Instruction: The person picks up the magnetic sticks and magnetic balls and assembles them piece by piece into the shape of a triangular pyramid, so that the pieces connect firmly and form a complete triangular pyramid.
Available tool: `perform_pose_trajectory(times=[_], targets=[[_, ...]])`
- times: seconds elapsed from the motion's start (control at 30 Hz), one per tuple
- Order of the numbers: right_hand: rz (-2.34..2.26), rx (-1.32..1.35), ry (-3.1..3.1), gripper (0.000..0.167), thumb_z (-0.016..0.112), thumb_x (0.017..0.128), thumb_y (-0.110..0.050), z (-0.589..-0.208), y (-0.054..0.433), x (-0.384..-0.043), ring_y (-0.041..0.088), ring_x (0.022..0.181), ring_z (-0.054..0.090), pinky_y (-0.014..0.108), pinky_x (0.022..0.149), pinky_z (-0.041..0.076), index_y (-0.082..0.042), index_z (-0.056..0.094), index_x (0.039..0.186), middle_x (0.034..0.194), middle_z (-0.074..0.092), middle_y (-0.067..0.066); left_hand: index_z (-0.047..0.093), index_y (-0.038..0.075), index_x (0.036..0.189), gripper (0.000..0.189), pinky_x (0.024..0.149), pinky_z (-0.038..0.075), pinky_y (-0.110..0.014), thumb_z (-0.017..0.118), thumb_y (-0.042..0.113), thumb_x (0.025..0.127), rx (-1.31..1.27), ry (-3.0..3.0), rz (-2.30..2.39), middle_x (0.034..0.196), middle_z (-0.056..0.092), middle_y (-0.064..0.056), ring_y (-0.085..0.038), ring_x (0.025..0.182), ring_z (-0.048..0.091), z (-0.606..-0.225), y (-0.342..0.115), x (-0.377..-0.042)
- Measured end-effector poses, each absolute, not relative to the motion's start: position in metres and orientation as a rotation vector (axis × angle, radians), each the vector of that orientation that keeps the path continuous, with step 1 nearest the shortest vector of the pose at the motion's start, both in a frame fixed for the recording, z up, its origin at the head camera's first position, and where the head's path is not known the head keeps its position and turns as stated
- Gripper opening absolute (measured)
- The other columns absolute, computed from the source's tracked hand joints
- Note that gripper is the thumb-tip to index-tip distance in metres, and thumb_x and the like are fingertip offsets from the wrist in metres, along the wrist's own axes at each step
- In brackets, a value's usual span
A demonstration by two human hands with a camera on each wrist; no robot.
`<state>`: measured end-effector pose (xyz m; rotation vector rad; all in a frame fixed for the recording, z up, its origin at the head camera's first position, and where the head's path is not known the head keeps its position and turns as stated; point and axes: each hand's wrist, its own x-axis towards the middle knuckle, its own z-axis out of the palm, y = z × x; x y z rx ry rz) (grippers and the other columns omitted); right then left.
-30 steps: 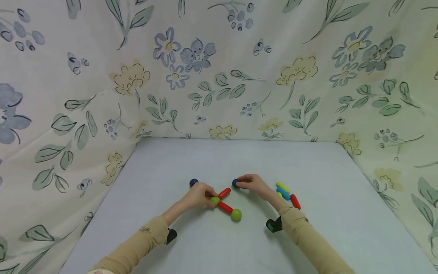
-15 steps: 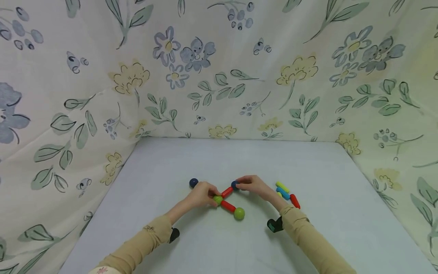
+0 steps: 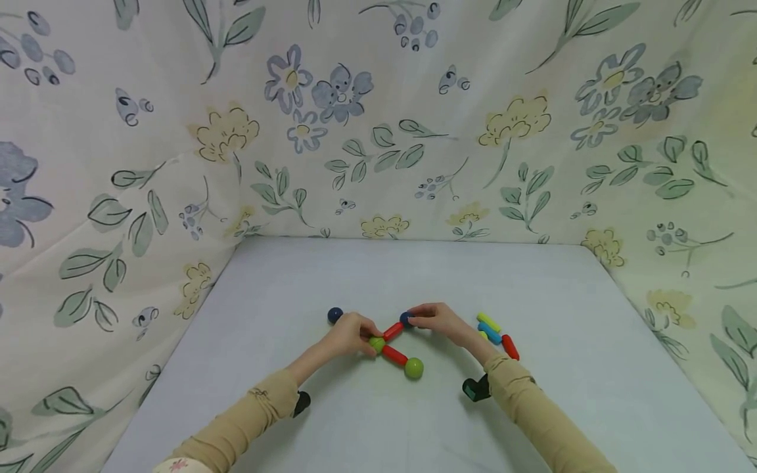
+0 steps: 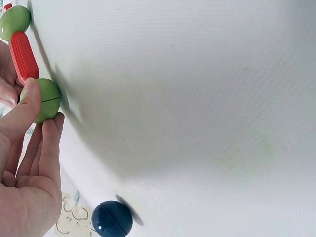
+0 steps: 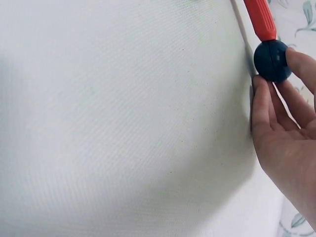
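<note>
My left hand (image 3: 350, 336) pinches a green ball (image 4: 49, 100) between thumb and fingers. Two red rods meet at that ball: one red rod (image 3: 395, 355) leads to a second green ball (image 3: 414, 368) nearer me, the other red rod (image 3: 393, 331) points to the back right. At this rod's far end is a dark blue ball (image 5: 272, 60), which my right hand (image 3: 438, 319) grips with thumb and fingertips. In the right wrist view the red rod's end meets the blue ball. The pieces form a V on the white table.
A loose dark blue ball (image 3: 335, 315) lies just behind my left hand. To the right of my right wrist are a yellow rod (image 3: 489, 322), a blue rod (image 3: 489, 333) and a red rod (image 3: 510, 347). A floral cloth (image 3: 378, 118) hangs behind the white table (image 3: 296, 276).
My left hand has moved slightly right with the green ball and its rods. The gap between the red rod and the right hand's blue ball has closed; the last half second shows almost no motion.
</note>
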<state>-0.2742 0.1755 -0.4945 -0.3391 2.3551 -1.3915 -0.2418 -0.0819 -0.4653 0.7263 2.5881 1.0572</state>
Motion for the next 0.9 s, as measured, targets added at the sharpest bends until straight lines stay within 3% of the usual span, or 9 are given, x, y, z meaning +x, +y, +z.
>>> perform_pose_trajectory(times=[0.2,0.9], targets=[[-1.401,-0.338,2.357,0.041,0.061,0.092,-0.030,-0.4936,0.1754,-0.2746,0.018,0.095,0.054,0.027,0.078,0.044,-0.004,0.061,0.124,0.118,0.064,0.013,0.074,0.004,0.092,0.029,0.071,0.054,-0.021,0.084,0.004,0.066,0.744,2.574,1.079,0.091,0.073,-0.008,-0.013,0.082,0.066,-0.4656,-0.0818,-0.2431],[-1.399,-0.338,2.351,0.040,0.062,0.092,-0.027,-0.4906,0.1740,-0.2708,0.018,0.096,0.054,0.027,0.079,0.044,-0.004,0.060,0.124,0.119,0.064,0.013,0.074,0.003,0.091,0.028,0.066,0.050,-0.013,0.085,0.004,0.065,0.788,2.583,1.066,0.089,0.073,-0.008,-0.014,0.079,0.065,-0.4655,-0.0831,-0.2428]])
